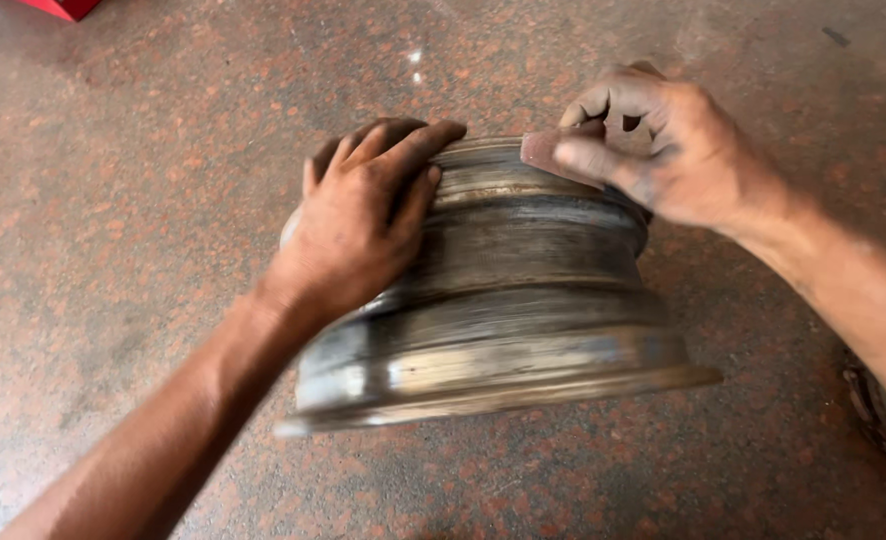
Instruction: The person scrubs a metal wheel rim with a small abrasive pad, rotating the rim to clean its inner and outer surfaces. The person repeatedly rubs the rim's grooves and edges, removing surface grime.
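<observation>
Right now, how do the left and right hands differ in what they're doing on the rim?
The left hand lies flat, fingers spread over the top edge and side of the metal rim, holding nothing. The right hand is curled, pinching a small reddish-brown abrasive piece against the rim's upper edge. The left sits near the middle; the right reaches in from the far side. Both touch the rim and look grimy.

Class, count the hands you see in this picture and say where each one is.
2. The left hand lies flat on the metal wheel rim, at its left side. The right hand presses a small sandpaper piece on the rim's upper edge.
</observation>
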